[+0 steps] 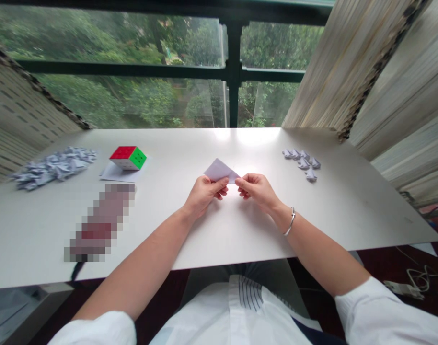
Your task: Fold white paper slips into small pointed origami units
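A small sheet of white paper [219, 169], folded to a point at the top, is held up between both hands over the middle of the table. My left hand [204, 192] pinches its lower left part, thumb lying across the front. At the lower right corner, my right hand [258, 190] grips the paper between thumb and fingertips. The other fingers of both hands are curled underneath, and the paper's back side is hidden.
On the white table [334, 215], several small folded paper pieces [304, 162] lie at the right. A large heap of them [57, 166] is at the far left. A puzzle cube [128, 158] sits on stacked paper [113, 173], behind a blurred-out object [102, 220] with a cord.
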A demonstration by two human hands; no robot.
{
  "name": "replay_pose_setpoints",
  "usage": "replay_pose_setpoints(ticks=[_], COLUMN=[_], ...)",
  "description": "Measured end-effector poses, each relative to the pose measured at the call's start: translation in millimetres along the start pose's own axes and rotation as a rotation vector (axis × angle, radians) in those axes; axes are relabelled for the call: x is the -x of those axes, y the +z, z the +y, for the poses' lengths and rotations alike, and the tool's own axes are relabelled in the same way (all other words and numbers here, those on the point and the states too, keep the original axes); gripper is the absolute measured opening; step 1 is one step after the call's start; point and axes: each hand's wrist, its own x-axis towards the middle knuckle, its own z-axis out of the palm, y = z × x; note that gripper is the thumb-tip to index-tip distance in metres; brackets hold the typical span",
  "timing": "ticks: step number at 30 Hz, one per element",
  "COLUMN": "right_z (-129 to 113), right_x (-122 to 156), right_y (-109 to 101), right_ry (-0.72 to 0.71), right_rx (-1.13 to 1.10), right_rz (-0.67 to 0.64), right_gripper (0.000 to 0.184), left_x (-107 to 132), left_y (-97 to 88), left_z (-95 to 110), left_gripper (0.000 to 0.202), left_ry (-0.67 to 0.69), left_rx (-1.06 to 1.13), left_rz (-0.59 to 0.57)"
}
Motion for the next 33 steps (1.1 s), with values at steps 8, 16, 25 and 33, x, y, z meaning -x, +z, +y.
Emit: replay_pose_setpoints(ticks=[8,16,25,33], right_z=[-1,-1,1,9], right_x=[0,-1,-6,0], right_y=[1,0,-5,10], right_ry=[0.006,0.018,-0.012,0.033], right_rx=[-0.044,-0.101,-0.241,-0.203], right_rz=[0.025,0.052,0.165,0.041], right_gripper=[0.050,0.049,0.047,0.048], left_x=[-2,-5,-2,-1], left_y=[-1.4,-5.9,4.5,11.8], left_z=[6,6,0,-5], left_gripper=[0.040,0.042,0.047,0.035], left_ry=[-0.017,0.022,-0.021,0.016], left_rx=[-0.044,-0.002,0.087,0.040], left_rz=[0.013,0.055,-0.041,-0.034])
